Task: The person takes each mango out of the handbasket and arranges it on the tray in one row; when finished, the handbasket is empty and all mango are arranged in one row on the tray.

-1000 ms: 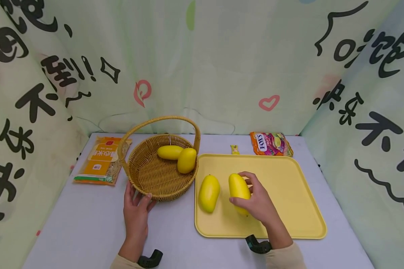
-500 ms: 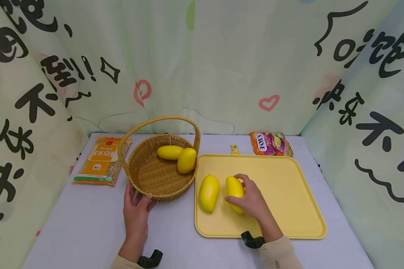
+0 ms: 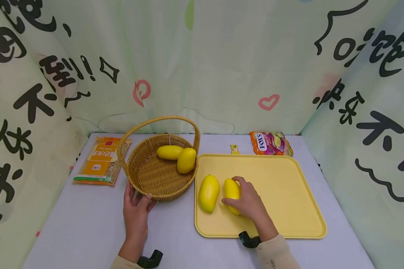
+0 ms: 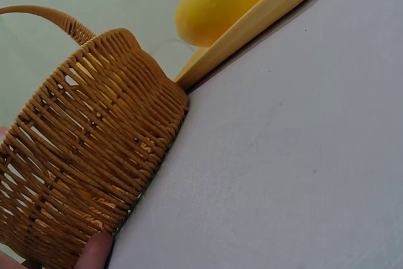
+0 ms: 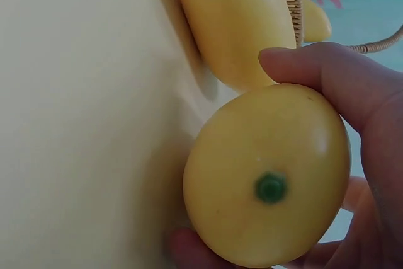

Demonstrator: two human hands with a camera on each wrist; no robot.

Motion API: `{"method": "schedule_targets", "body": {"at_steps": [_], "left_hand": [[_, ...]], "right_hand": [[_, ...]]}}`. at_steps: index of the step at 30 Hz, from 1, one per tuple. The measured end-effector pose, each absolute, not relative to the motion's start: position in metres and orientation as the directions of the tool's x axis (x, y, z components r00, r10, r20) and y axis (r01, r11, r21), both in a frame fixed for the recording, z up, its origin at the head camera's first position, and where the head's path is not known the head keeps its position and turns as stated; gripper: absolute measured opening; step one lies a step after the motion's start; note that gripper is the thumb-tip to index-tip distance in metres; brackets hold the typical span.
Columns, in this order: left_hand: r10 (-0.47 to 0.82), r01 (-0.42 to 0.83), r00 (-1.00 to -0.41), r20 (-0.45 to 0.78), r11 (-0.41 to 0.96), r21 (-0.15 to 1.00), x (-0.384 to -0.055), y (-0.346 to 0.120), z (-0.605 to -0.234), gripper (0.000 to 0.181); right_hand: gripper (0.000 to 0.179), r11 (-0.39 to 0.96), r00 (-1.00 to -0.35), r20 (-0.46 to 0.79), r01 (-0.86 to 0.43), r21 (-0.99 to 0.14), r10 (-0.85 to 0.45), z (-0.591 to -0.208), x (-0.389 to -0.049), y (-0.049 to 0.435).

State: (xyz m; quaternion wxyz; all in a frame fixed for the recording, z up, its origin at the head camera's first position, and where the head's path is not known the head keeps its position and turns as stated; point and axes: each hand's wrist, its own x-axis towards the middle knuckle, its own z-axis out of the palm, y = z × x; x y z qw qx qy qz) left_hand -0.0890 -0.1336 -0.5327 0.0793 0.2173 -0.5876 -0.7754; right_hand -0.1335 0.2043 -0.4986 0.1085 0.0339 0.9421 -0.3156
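Note:
My right hand (image 3: 249,200) holds a yellow mango (image 3: 232,192) over the yellow tray (image 3: 276,194), thumb on one side and fingers on the other. In the right wrist view this mango (image 5: 267,174) shows its green stem end toward the camera. A second mango (image 3: 209,193) lies on the tray just to its left. My left hand (image 3: 136,215) grips the near side of a wicker basket (image 3: 148,175), its thumb low on the woven wall (image 4: 82,149). Inside the basket, at its right side, are two mangoes, one elongated (image 3: 169,152) and one rounder (image 3: 186,160).
An orange bag of grain (image 3: 99,160) lies behind and left of the basket. Beyond the tray's far edge are a FOX'S candy bag (image 3: 271,144) and a small yellow wrapped sweet (image 3: 234,149). The basket's tall handle (image 3: 161,118) arches over it. Printed curtains enclose the white table.
My right hand has moved left with the mango, closer to the one lying on the tray. My left hand and the basket have stayed in place.

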Motion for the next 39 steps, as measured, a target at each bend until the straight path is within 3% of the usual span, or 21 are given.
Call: {"method": "schedule_targets", "body": {"at_steps": [24, 39], "left_hand": [[-0.378, -0.143, -0.892, -0.249, -0.286, 0.947, -0.088, -0.134, -0.533, 0.090], [-0.377, -0.152, -0.890, -0.258, -0.289, 0.945, -0.088, -0.133, -0.530, 0.090]], "right_hand": [[0.102, 0.849, -0.973, -0.227, 0.084, -0.522, -0.043, -0.497, -0.125, 0.199], [0.086, 0.833, -0.970, -0.242, 0.112, -0.542, -0.027, -0.489, -0.120, 0.205]]}}
